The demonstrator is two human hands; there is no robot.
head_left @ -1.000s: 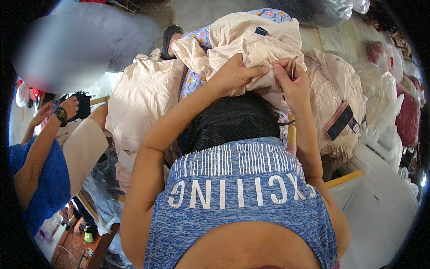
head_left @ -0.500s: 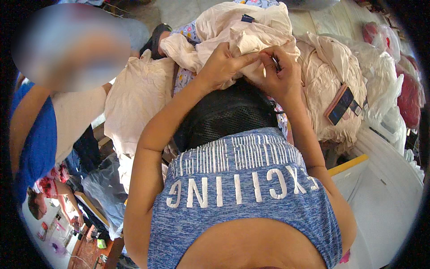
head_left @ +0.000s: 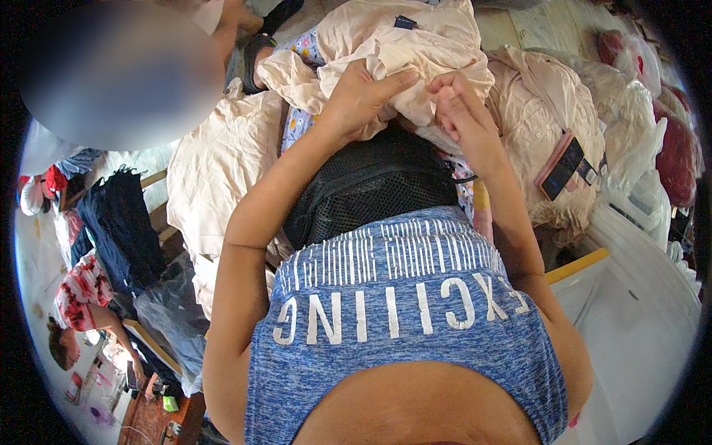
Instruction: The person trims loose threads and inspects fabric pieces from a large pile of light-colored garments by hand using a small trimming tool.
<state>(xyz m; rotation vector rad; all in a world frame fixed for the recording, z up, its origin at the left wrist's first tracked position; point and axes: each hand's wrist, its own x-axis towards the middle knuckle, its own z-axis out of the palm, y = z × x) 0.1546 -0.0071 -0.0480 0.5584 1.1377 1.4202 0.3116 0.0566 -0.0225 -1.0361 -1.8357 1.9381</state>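
A cream-coloured garment (head_left: pixel 415 52) lies bunched over my lap, above a black mesh pouch (head_left: pixel 371 185) at my waist. My left hand (head_left: pixel 363 96) is closed on a fold of this cream cloth. My right hand (head_left: pixel 460 111) pinches the cloth's edge just to the right, fingertips close together. Whether a small tool sits between those fingers is too small to tell.
More cream garments are piled at the left (head_left: pixel 215 163) and right (head_left: pixel 541 126). A pink phone (head_left: pixel 562 165) rests on the right pile. Plastic-wrapped bundles (head_left: pixel 653 133) and a white surface (head_left: pixel 630 311) lie to the right. Dark cloth (head_left: pixel 119 222) and other people are at the left.
The view has shifted, so the cream garment sits higher and more central. Both hands stayed on the cloth and moved closer together along its edge.
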